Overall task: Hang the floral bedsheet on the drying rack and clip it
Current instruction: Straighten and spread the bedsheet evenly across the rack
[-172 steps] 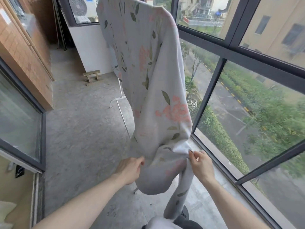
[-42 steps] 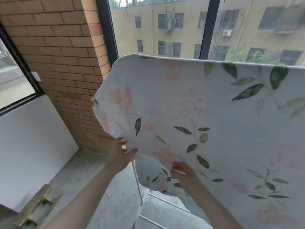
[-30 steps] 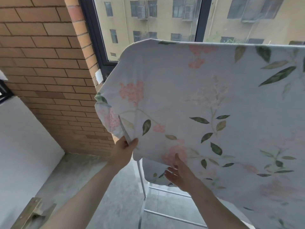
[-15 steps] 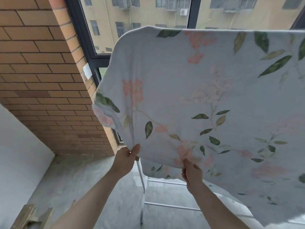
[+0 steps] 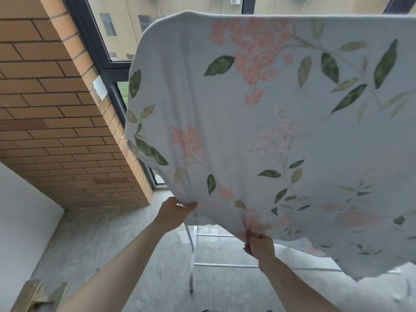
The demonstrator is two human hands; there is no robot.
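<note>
The floral bedsheet (image 5: 258, 122), pale blue with pink flowers and green leaves, hangs over the top of the white drying rack and fills the upper right of the view. Only the rack's lower leg and crossbars (image 5: 222, 265) show below the cloth; its top bar is hidden under the sheet. My left hand (image 5: 174, 212) pinches the sheet's lower left corner. My right hand (image 5: 260, 244) grips the bottom hem further right, with the fabric bunched in its fingers. No clip is in view.
A brick pillar (image 5: 63, 122) stands at the left, with dark-framed windows (image 5: 101, 52) behind the rack. A white wall (image 5: 20, 217) runs along the lower left, and a wooden stool (image 5: 38, 293) sits at the bottom left on the grey concrete floor (image 5: 112, 239).
Both hands have drawn the sheet's lower edge down and toward me, so it hangs flatter. The right hand went from lying open on the cloth to gripping the hem.
</note>
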